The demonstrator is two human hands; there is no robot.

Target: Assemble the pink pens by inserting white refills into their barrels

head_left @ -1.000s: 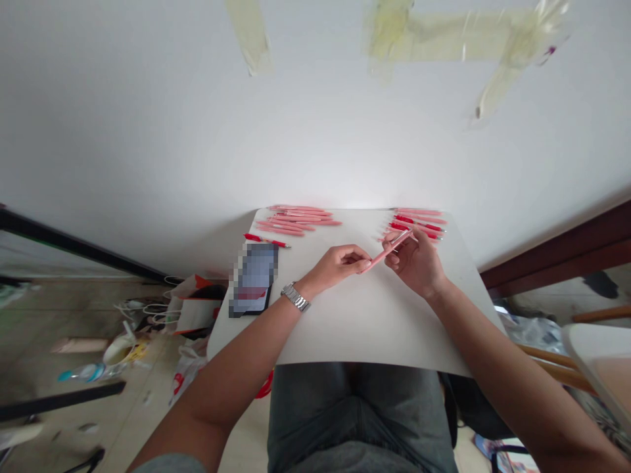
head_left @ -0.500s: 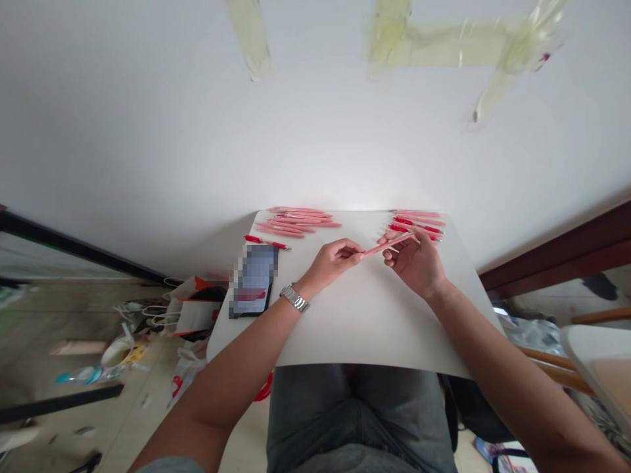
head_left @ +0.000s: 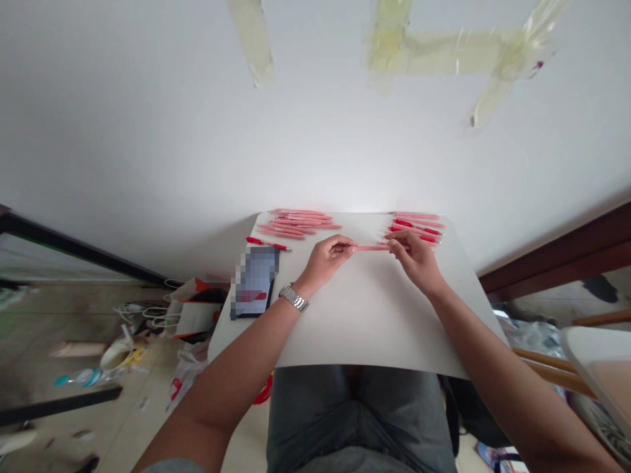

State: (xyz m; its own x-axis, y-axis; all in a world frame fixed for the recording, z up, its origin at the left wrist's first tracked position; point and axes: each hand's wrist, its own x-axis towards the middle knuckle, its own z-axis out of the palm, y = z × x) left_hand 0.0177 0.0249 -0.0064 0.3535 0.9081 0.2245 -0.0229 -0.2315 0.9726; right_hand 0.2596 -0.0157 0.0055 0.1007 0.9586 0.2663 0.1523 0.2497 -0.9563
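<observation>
A slim pink pen [head_left: 372,248] is held level above the white table [head_left: 355,315], between my two hands. My left hand [head_left: 329,257] pinches its left end, with a metal watch [head_left: 294,297] on the wrist. My right hand [head_left: 417,258] has its thumb and fingers closed on the right end, hiding that tip. Just beyond my right hand lies a group of pink and red pens [head_left: 419,222]. Several pink pens [head_left: 300,220] lie in a loose pile at the back left. One red pen [head_left: 267,244] rests apart, in front of that pile.
A phone [head_left: 255,282] with a blurred screen lies at the table's left side. The white wall [head_left: 315,144] rises behind the table, with yellowed tape on it. Bags, cables and a plastic bottle [head_left: 81,378] are on the floor at left. Another pale tabletop [head_left: 599,355] is at right.
My right hand has turned over and its fingers, spread before, have closed on the pen's right end. The pen has gone from slanting upward to nearly level. My left hand has barely moved.
</observation>
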